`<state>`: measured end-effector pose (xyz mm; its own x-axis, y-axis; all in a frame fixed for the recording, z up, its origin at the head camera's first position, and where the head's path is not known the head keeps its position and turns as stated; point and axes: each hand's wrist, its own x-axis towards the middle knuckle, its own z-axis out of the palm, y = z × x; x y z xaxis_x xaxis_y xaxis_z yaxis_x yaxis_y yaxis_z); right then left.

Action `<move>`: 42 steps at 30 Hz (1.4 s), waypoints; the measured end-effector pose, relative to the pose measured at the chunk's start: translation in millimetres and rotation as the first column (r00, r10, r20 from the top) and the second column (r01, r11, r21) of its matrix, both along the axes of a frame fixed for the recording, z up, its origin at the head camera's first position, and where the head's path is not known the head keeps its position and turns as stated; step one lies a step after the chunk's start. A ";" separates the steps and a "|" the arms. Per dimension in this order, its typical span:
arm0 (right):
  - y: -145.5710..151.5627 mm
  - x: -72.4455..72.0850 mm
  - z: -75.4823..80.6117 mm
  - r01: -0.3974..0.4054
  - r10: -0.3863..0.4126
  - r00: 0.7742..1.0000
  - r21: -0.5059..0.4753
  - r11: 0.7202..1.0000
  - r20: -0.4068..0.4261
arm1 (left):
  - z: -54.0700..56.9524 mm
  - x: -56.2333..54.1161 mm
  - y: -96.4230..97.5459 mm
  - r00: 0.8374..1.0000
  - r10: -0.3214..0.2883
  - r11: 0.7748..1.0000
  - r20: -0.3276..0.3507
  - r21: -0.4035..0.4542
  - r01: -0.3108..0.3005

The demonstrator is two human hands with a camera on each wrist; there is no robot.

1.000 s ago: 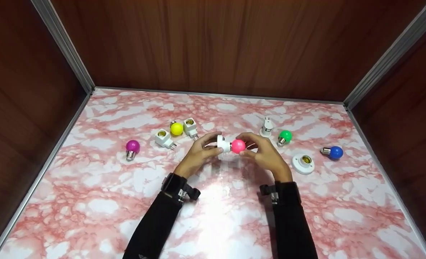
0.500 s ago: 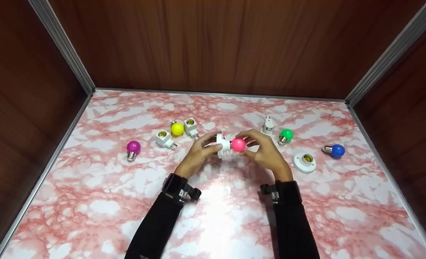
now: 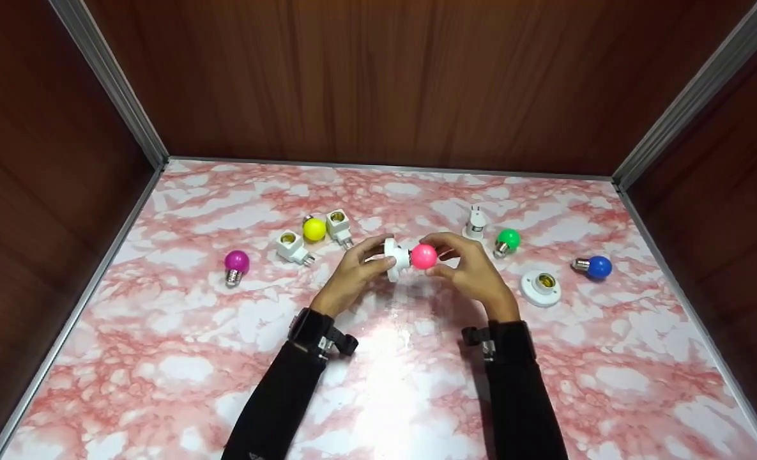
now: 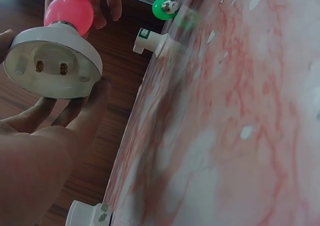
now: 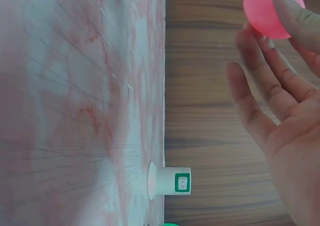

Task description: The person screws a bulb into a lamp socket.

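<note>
Left hand (image 3: 351, 275) curling round disc-based white lampholder (image 3: 401, 258); right hand (image 3: 474, 275) pinching smooth spherical pink bulb (image 3: 423, 257) at lampholder's three o'clock.

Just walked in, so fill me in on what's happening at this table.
A person holds two parts together above the marbled table. The left hand grips a white round base, and the right hand holds a pink bulb with its metal end at the base's socket. Some metal shows between them; how far it is screwed in, I can't tell. The purple bulb, yellow bulb, green bulb and blue bulb lie apart from any socket.
</note>
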<state>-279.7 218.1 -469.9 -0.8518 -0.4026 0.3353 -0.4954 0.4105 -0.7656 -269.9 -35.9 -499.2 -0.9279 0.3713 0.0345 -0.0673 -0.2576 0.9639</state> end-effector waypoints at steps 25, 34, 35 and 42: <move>-4.4 0.4 -0.1 0.082 -0.054 0.989 -0.216 0.973 0.134 | -2.2 -0.8 0.5 0.998 0.025 0.991 -0.062 -0.133 -0.033; -7.0 -0.7 -1.7 0.145 -0.078 0.964 -0.256 0.956 0.253 | -1.7 -1.4 0.7 0.998 0.030 0.993 -0.056 -0.115 -0.036; -6.8 -1.0 -2.3 0.140 -0.074 0.962 -0.243 0.960 0.261 | -2.2 -1.9 0.6 0.998 0.033 0.993 -0.060 -0.110 -0.040; -10.6 -2.6 -9.9 -0.008 0.067 0.948 -0.188 0.982 0.310 | -1.8 -1.9 2.8 0.997 0.045 0.995 -0.062 -0.084 -0.050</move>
<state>-282.2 207.5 -479.8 -0.9108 -0.3938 0.1239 -0.2303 0.2356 -0.9442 -271.8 -33.1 -501.0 -0.9417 0.3310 0.0609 0.0019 -0.1757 0.9844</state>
